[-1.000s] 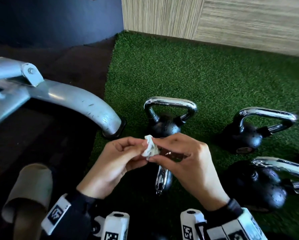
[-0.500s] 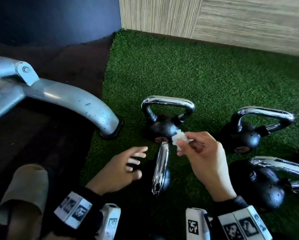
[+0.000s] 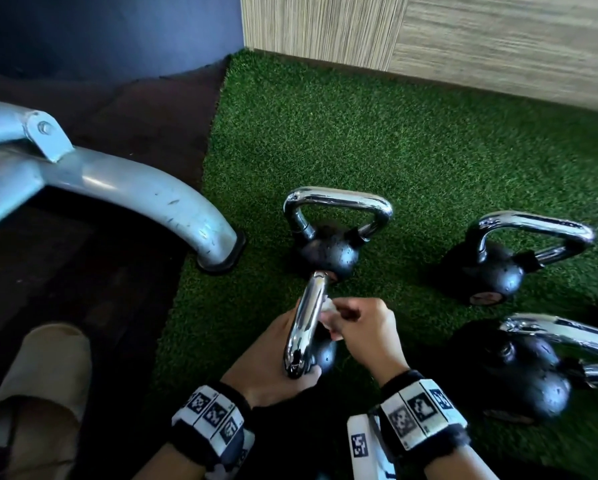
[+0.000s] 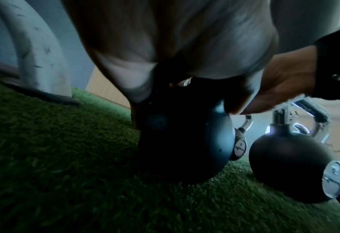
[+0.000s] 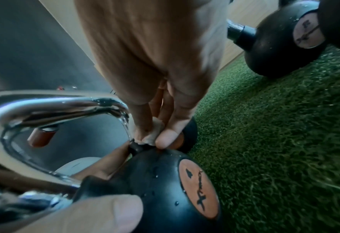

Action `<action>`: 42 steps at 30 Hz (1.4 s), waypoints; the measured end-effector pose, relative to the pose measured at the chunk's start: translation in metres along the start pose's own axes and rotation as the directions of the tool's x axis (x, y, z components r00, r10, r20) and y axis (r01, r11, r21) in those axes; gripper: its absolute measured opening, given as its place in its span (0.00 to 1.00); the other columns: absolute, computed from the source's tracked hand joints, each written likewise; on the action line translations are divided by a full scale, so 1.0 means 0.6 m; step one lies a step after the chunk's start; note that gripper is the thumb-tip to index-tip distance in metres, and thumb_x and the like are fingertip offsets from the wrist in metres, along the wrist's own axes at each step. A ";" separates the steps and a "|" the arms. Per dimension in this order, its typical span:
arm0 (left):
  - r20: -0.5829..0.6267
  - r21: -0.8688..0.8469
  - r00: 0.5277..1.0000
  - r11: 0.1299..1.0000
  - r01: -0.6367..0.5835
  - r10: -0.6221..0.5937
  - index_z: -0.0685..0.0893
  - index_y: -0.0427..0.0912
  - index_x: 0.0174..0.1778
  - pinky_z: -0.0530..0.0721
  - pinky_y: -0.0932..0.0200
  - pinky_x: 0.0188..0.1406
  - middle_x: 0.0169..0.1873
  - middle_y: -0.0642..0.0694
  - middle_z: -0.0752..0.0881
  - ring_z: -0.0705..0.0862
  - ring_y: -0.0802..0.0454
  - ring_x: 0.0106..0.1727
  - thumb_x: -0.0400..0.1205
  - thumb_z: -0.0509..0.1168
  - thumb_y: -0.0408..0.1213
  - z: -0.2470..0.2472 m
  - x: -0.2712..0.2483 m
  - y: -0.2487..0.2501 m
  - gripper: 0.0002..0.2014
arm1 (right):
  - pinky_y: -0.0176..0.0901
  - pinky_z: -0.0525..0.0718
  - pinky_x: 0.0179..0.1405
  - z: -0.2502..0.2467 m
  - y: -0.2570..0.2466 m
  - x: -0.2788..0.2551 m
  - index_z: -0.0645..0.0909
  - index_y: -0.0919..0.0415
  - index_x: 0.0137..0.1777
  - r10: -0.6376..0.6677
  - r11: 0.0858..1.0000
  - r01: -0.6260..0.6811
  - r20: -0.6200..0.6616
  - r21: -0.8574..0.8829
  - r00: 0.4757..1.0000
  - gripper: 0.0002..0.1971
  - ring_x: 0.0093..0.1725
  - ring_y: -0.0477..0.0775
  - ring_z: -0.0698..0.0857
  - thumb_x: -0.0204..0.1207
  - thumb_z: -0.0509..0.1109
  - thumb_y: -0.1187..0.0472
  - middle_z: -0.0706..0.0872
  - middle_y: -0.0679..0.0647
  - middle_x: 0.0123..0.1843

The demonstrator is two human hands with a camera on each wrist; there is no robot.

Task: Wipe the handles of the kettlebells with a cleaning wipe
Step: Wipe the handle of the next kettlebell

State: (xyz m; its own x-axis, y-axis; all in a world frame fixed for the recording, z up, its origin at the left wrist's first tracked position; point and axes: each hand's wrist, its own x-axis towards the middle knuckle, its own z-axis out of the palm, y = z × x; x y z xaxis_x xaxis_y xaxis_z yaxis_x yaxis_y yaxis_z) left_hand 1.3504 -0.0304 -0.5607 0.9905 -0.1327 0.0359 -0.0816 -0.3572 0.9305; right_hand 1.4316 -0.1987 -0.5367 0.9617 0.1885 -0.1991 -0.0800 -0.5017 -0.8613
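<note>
The green turf mat (image 3: 411,150) fills the floor from twelve to five o'clock, and a grey metal machine leg (image 3: 145,199) curves in from nine o'clock to plant its foot at the mat's edge. Four kettlebells sit on the turf: one upright at centre (image 3: 328,251), one at three o'clock (image 3: 494,268), one at four o'clock (image 3: 529,379), and the nearest kettlebell (image 5: 165,181) at six o'clock, its chrome handle (image 3: 306,320) running toward the centre bell. A beige slipper (image 3: 44,375) lies at eight o'clock. The left hand (image 3: 269,362) is wrapped around the near bell and the lower end of the handle, steadying it. The right hand (image 3: 363,330) has thumb and fingers closed on the white wipe (image 5: 154,134), pressed against the handle's leg just where chrome meets the black body. To do this well, I judge the wipe should be folded round the bar and drawn up along its full length, turning to reach the underside, while the left hand keeps the bell from rolling. The left hand's own grip covers part of the handle and would need shifting; the centre bell stands just beyond the handle's far end, crowding the stroke there.
</note>
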 end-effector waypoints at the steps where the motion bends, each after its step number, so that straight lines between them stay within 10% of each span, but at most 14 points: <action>1: -0.007 -0.037 1.000 0.999 0.029 -0.029 0.70 0.77 0.74 0.73 0.71 0.75 0.72 0.68 0.80 0.77 0.70 0.74 0.74 0.77 0.26 -0.003 -0.003 -0.005 0.45 | 0.27 0.84 0.34 0.004 -0.004 0.001 0.94 0.50 0.45 -0.039 0.999 0.038 -0.014 -0.031 0.999 0.04 0.29 0.41 0.89 0.73 0.82 0.61 0.90 0.41 0.28; 6: -0.051 -0.099 0.978 0.976 0.194 -0.200 0.75 0.54 0.76 0.83 0.47 0.72 0.66 0.56 0.87 0.86 0.58 0.68 0.71 0.82 0.41 -0.003 -0.013 -0.041 0.37 | 0.28 0.81 0.40 0.024 -0.026 0.015 0.95 0.54 0.51 -0.275 0.960 0.257 -0.199 -0.112 0.940 0.07 0.37 0.36 0.87 0.74 0.82 0.63 0.92 0.43 0.38; 13: -0.034 -0.081 0.970 0.968 0.237 -0.240 0.79 0.53 0.72 0.83 0.58 0.69 0.62 0.61 0.88 0.85 0.65 0.65 0.72 0.82 0.44 -0.008 -0.006 -0.037 0.32 | 0.43 0.87 0.45 0.025 -0.024 0.032 0.95 0.53 0.51 -0.255 0.957 0.237 -0.095 -0.167 0.962 0.06 0.39 0.51 0.91 0.75 0.80 0.62 0.92 0.50 0.39; 17: -0.013 -0.079 0.983 0.980 0.183 -0.185 0.80 0.57 0.65 0.85 0.62 0.62 0.57 0.56 0.89 0.87 0.63 0.59 0.71 0.83 0.32 -0.013 -0.002 -0.023 0.30 | 0.20 0.74 0.42 0.028 -0.040 0.026 0.94 0.58 0.54 -0.503 0.857 0.452 -0.207 -0.249 0.839 0.13 0.38 0.34 0.81 0.75 0.76 0.72 0.86 0.46 0.40; 22: 0.039 0.029 0.962 0.963 0.268 -0.269 0.70 0.61 0.77 0.73 0.81 0.68 0.67 0.72 0.79 0.73 0.85 0.68 0.61 0.89 0.52 -0.024 -0.012 -0.024 0.50 | 0.15 0.70 0.43 0.030 -0.039 0.028 0.93 0.59 0.56 -0.533 0.831 0.482 -0.148 -0.277 0.833 0.15 0.37 0.34 0.79 0.74 0.75 0.74 0.85 0.45 0.40; 28: 0.008 -0.072 0.953 0.950 0.304 -0.304 0.73 0.64 0.70 0.70 0.87 0.59 0.62 0.74 0.81 0.76 0.87 0.63 0.66 0.88 0.44 -0.024 -0.013 -0.019 0.41 | 0.33 0.84 0.45 0.024 -0.061 0.001 0.91 0.59 0.63 -0.650 0.748 0.625 -0.059 -0.224 0.757 0.16 0.43 0.44 0.86 0.79 0.74 0.72 0.87 0.51 0.46; 35: -0.018 -0.123 0.954 0.947 0.296 -0.300 0.83 0.59 0.64 0.74 0.83 0.58 0.57 0.81 0.84 0.81 0.81 0.61 0.69 0.87 0.40 -0.021 -0.009 -0.031 0.30 | 0.48 0.87 0.45 0.036 -0.084 -0.016 0.90 0.59 0.63 -0.669 0.716 0.674 0.099 -0.181 0.737 0.15 0.44 0.50 0.87 0.84 0.65 0.66 0.86 0.52 0.47; 42: 0.001 0.077 0.987 0.984 0.159 -0.159 0.79 0.58 0.51 0.81 0.64 0.64 0.48 0.62 0.85 0.84 0.57 0.60 0.78 0.75 0.34 -0.028 -0.010 -0.043 0.16 | 0.39 0.87 0.40 0.034 -0.097 -0.065 0.92 0.58 0.58 -0.681 0.694 0.688 0.115 -0.214 0.723 0.12 0.38 0.43 0.89 0.77 0.74 0.68 0.91 0.51 0.41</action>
State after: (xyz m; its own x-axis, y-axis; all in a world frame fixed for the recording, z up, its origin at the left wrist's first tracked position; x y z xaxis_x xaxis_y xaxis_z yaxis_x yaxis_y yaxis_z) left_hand 1.3487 -0.0048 -0.5789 0.9908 -0.0749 -0.1129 0.0683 -0.4434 0.8937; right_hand 1.3932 -0.1594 -0.4884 0.7196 0.5755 0.3886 0.6619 -0.3990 -0.6346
